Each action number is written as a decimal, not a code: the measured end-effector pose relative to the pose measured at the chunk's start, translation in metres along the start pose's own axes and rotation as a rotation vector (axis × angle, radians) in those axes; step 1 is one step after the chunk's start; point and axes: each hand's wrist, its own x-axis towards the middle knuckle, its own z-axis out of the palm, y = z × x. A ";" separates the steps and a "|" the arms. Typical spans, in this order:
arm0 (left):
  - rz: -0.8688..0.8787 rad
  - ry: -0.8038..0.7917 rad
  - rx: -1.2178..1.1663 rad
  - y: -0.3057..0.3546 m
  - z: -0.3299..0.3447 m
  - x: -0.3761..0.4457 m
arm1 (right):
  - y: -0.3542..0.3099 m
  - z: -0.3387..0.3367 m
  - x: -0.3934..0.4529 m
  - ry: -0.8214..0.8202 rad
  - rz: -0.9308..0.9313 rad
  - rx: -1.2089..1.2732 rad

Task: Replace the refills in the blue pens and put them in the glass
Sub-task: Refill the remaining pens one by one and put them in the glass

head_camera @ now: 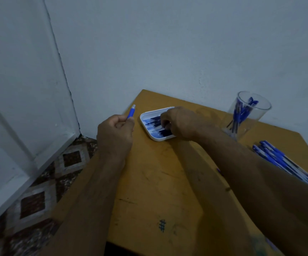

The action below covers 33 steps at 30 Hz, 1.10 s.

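Ochre wood makes up the scuffed table (149, 182), and both bare forearms reach across it from the near edge. To the right, a loose row of blue plastic pens (282, 161) lies at the table's right edge, just beside the right forearm; a careless elbow could roll them off.

Further in, the left hand (115, 133) hangs over the table's left edge, fingers curled round a short blue pen barrel (131, 112) whose pale end points up and away. It is held above the floor rather than the wood, so a slack grip would send it down onto the patterned tiles (38, 196).

The right hand (179, 122) dips into the shallow white plastic tray (155, 138) of dark refills (154, 121), fingertips bent down among them; whether it has pinched one is hidden. Dragging out several at once could scatter them.

Farthest right stands the clear drinking glass (249, 115), already holding several blue pens, tall enough to tip if knocked.
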 end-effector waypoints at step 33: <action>0.237 -0.736 0.024 0.012 0.109 -0.128 | 0.075 0.035 -0.225 0.693 0.351 1.631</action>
